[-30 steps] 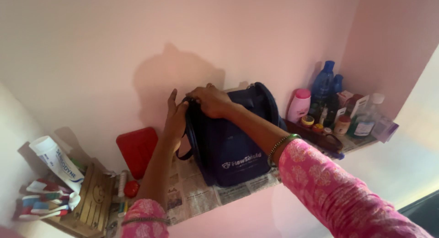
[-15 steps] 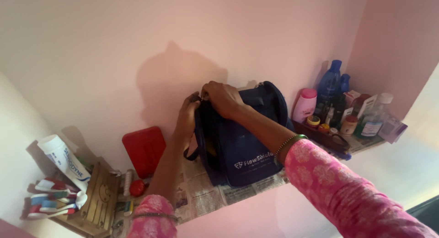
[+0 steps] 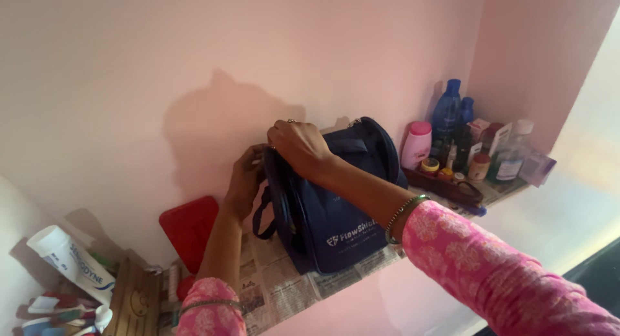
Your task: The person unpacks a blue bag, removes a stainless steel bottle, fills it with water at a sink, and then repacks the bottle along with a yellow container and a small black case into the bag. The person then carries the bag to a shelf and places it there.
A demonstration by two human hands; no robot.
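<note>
**Both hands at the top of a navy bag on a wall shelf**

Up on the shelf (image 3: 336,281), which is lined with newspaper, a navy bag (image 3: 336,213) stands upright against the pink wall. Only the head view shows the scene, looking up along both arms.

The right hand (image 3: 298,147) lies over the bag's top left corner, fingers curled down and closed on the edge there; what exactly they pinch is hidden under the knuckles. A beaded bracelet (image 3: 402,213) sits on that wrist, above a pink flowered sleeve (image 3: 497,271).

The left hand (image 3: 244,181) presses against the bag's left side, just below the right hand, fingers bent around the rim of the fabric. Whether it truly grips or only steadies the bag cannot be told. A dark strap (image 3: 260,216) loops down from the bag beside this wrist.

Left of the bag, a red box (image 3: 187,227) leans on the wall. Farther left, at the shelf's end, a white tube (image 3: 71,262) and some brushes (image 3: 58,310) stand by a wooden holder (image 3: 132,304).

Right of the bag, a pink bottle (image 3: 416,145) stands close by, then a tall blue bottle (image 3: 445,116) and a cluster of small jars and boxes in the corner, with a dark tray (image 3: 452,187) in front of them.
</note>
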